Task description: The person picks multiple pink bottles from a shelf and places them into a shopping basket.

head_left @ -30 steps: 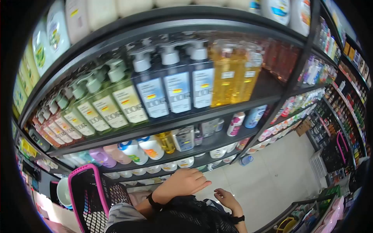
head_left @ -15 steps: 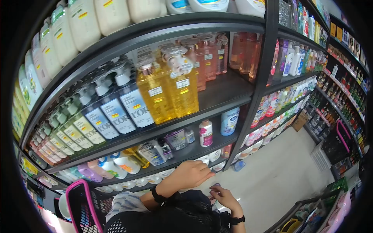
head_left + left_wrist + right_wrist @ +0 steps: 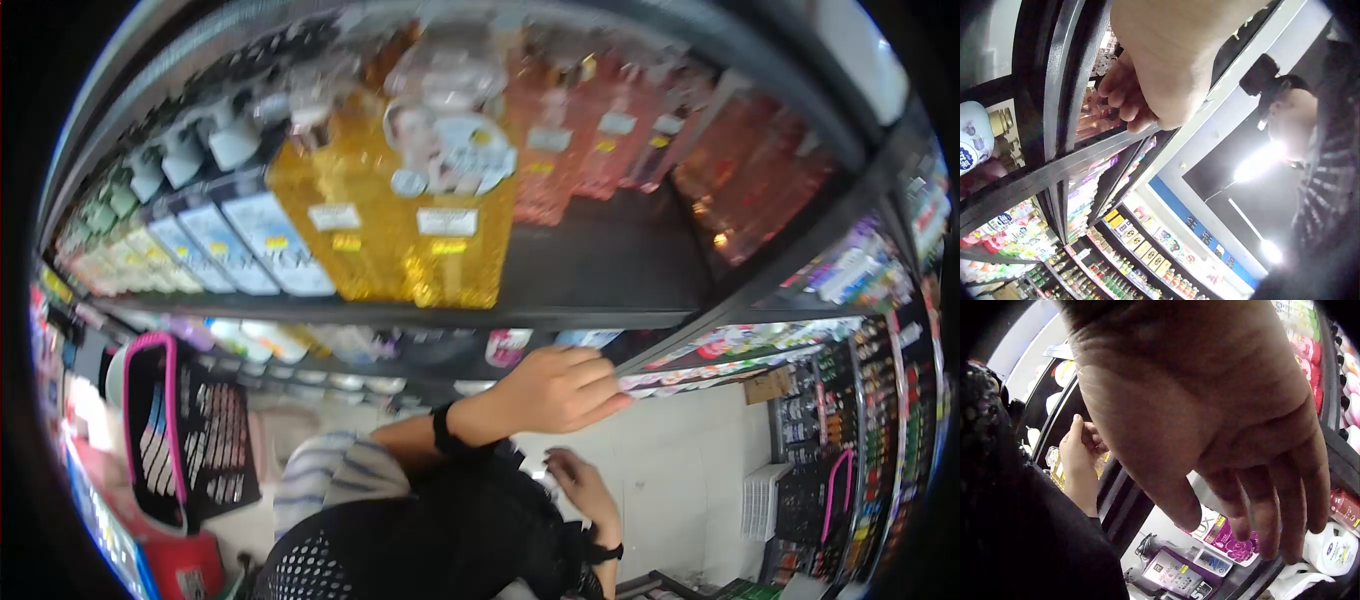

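My left hand (image 3: 550, 390) is in front of the shelf, its fingers loosely curled and nothing in them. In the left wrist view its curled fingers (image 3: 1129, 103) show below the palm, overlapping the shelf edge. Lower and to the right hangs my right hand (image 3: 585, 490), with relaxed fingers (image 3: 1266, 506) that hold nothing. Amber bottles (image 3: 450, 275) with clear caps stand nearest on the shelf, above the left hand. Pink bottles (image 3: 540, 180) are beside them, and dark pump bottles (image 3: 260, 240) line up to their left. A white-and-magenta Lux bottle (image 3: 1238, 544) appears behind the right fingers.
A black basket with a pink rim (image 3: 170, 420) is at the lower left, near the left arm. Dark shelf edges (image 3: 420, 315) run across the front. Tiled floor (image 3: 680, 440) lies to the right, with another black basket (image 3: 815, 500) farther off.
The view has come closer to the amber and pink bottles, which now look larger. In the head view my left hand sits higher and farther right. Both hands remain empty.
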A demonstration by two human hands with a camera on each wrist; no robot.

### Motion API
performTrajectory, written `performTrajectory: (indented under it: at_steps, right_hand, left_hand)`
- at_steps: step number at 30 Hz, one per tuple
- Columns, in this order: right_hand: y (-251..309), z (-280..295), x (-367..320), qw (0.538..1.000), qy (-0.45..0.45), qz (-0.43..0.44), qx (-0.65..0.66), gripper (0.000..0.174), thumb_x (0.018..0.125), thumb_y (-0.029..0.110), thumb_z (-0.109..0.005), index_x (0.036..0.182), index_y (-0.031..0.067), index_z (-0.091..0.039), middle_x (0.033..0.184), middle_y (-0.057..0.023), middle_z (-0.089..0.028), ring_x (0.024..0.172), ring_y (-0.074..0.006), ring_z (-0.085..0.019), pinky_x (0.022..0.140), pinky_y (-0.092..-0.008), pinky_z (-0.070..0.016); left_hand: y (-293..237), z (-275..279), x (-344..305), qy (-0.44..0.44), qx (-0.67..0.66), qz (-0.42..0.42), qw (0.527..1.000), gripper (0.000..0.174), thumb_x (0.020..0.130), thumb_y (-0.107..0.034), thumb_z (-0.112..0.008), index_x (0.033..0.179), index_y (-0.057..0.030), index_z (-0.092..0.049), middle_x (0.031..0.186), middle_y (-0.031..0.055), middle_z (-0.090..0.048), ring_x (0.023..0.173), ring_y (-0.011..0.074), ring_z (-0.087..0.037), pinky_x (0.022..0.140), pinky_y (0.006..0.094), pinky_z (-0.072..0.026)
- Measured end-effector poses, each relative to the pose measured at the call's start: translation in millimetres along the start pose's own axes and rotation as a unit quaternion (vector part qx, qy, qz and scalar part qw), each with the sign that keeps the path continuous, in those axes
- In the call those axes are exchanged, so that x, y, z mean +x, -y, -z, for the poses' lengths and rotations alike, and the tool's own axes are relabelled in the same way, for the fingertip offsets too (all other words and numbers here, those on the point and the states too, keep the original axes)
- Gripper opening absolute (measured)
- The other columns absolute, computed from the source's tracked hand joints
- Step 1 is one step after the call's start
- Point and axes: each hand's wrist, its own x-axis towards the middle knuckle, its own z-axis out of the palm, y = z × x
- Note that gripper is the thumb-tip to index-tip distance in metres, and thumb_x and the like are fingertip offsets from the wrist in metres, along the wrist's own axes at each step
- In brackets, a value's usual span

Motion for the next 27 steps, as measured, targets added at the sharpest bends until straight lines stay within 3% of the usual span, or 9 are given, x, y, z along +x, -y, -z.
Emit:
performTrajectory:
  at_steps: [4,5,8,10,11,16,23,25,27]
  right_hand:
    - [-31,7,15,0.997,-0.001,0.024,-0.067,0.025,0.089,0.017,-0.058,0.099,-0.0058,-0.059,0.091,-0.0227,-0.063,0.080,-0.0319,-0.060,0.071,-0.0394,-0.0464]
    - [-33,20,11,0.973,0.109,-0.064,-0.192,0.024,0.085,0.014,-0.059,0.100,-0.0050,-0.060,0.095,-0.0223,-0.064,0.089,-0.0317,-0.061,0.077,-0.0385,-0.0471]
    - [-31,48,10,0.969,0.188,-0.119,-0.106,0.031,0.080,0.008,-0.060,0.109,-0.0028,-0.058,0.100,-0.0208,-0.064,0.095,-0.0308,-0.062,0.081,-0.0372,-0.0475]
    - [18,41,48,0.975,0.209,0.026,-0.065,0.041,0.076,0.003,-0.060,0.117,-0.0004,-0.055,0.104,-0.0189,-0.063,0.095,-0.0301,-0.062,0.080,-0.0363,-0.0480]
    - [7,46,56,0.959,0.275,-0.048,-0.040,0.046,0.075,0.001,-0.060,0.120,0.0004,-0.051,0.107,-0.0181,-0.063,0.095,-0.0292,-0.063,0.081,-0.0350,-0.0483]
    - [-23,54,76,0.921,0.363,0.059,-0.131,0.034,0.086,0.010,-0.061,0.118,0.0038,-0.054,0.106,-0.0161,-0.064,0.092,-0.0278,-0.064,0.079,-0.0341,-0.0493]
    - [-66,44,98,0.868,0.458,0.106,-0.159,0.029,0.091,0.018,-0.059,0.116,0.0046,-0.055,0.099,-0.0147,-0.066,0.089,-0.0235,-0.064,0.076,-0.0331,-0.0492]
    - [-75,33,103,0.857,0.476,0.117,-0.160,0.029,0.090,0.020,-0.059,0.114,0.0032,-0.056,0.096,-0.0154,-0.066,0.087,-0.0246,-0.065,0.075,-0.0339,-0.0494]
    - [-80,23,111,0.821,0.510,0.118,-0.227,0.032,0.088,0.022,-0.061,0.112,0.0011,-0.057,0.096,-0.0180,-0.066,0.086,-0.0282,-0.065,0.074,-0.0365,-0.0500]
  left_hand:
    - [-13,-3,-11,0.097,-0.061,-0.026,0.993,0.026,0.079,-0.022,-0.068,0.064,-0.0086,-0.051,0.068,0.0032,-0.048,0.065,0.0189,-0.053,0.051,0.0299,-0.0421]
    - [-20,-5,-20,0.128,-0.075,-0.043,0.988,0.025,0.081,-0.024,-0.066,0.066,-0.0080,-0.054,0.070,0.0043,-0.053,0.068,0.0202,-0.056,0.053,0.0312,-0.0440]
    - [-41,-24,-57,0.291,-0.194,0.075,0.934,0.026,0.087,-0.026,-0.058,0.071,-0.0063,-0.062,0.076,0.0094,-0.062,0.075,0.0258,-0.061,0.057,0.0369,-0.0480]
    - [-51,-14,-68,0.339,-0.205,0.172,0.902,0.026,0.088,-0.026,-0.055,0.074,-0.0060,-0.065,0.079,0.0114,-0.064,0.077,0.0280,-0.062,0.060,0.0391,-0.0490]
    - [-55,-10,-71,0.387,-0.221,0.240,0.862,0.028,0.089,-0.025,-0.053,0.077,-0.0057,-0.067,0.081,0.0135,-0.066,0.079,0.0301,-0.064,0.062,0.0413,-0.0499]
    - [-83,-16,-99,0.319,-0.003,0.356,0.878,0.024,0.085,-0.022,-0.055,0.074,-0.0036,-0.065,0.074,0.0114,-0.063,0.077,0.0310,-0.063,0.064,0.0403,-0.0505]
    - [-142,-17,-135,0.319,0.063,0.569,0.756,0.022,0.084,-0.023,-0.057,0.081,-0.0034,-0.065,0.078,0.0150,-0.064,0.079,0.0352,-0.062,0.072,0.0425,-0.0496]
    - [-154,-5,-137,0.290,0.071,0.724,0.621,0.031,0.089,-0.031,-0.054,0.085,-0.0022,-0.066,0.081,0.0178,-0.065,0.081,0.0376,-0.062,0.072,0.0448,-0.0484]
    - [-163,1,-169,0.298,0.085,0.740,0.597,0.035,0.090,-0.033,-0.052,0.088,-0.0021,-0.066,0.081,0.0187,-0.065,0.081,0.0383,-0.062,0.073,0.0452,-0.0480]
